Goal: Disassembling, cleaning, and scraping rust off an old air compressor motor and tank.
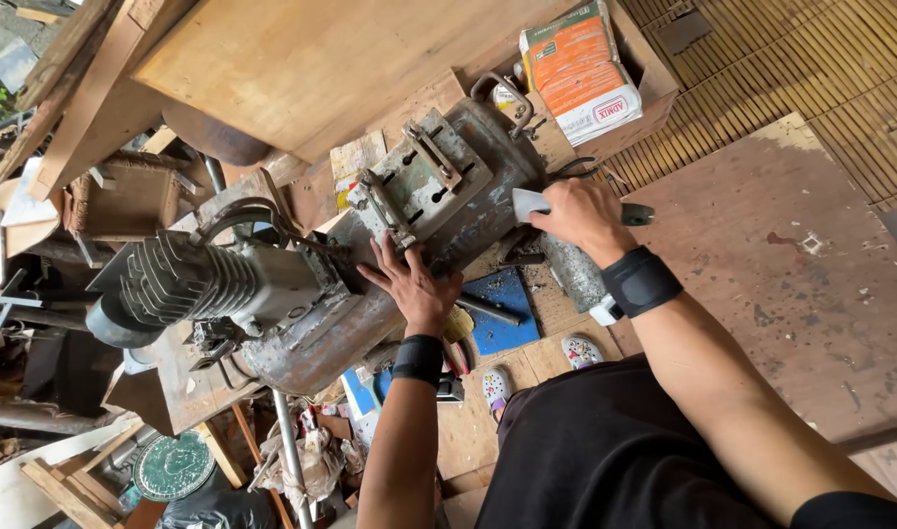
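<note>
A rusty grey metal tank (389, 304) lies on the floor with a finned compressor head (189, 279) at its left end and a slotted mounting plate (424, 176) on top. My left hand (414, 284) rests flat on the tank just below the plate, fingers spread. My right hand (581, 216) grips a scraper with a dark handle (636, 214), its pale blade (527, 203) pressed against the tank's right end. Both wrists wear black bands.
An orange and white sack (578, 69) sits in a wooden box at the top. A wooden board (311, 59) leans above the tank. A blue sheet (507, 313), pliers and scrap lie below. Junk crowds the left; plywood flooring (791, 284) spreads right.
</note>
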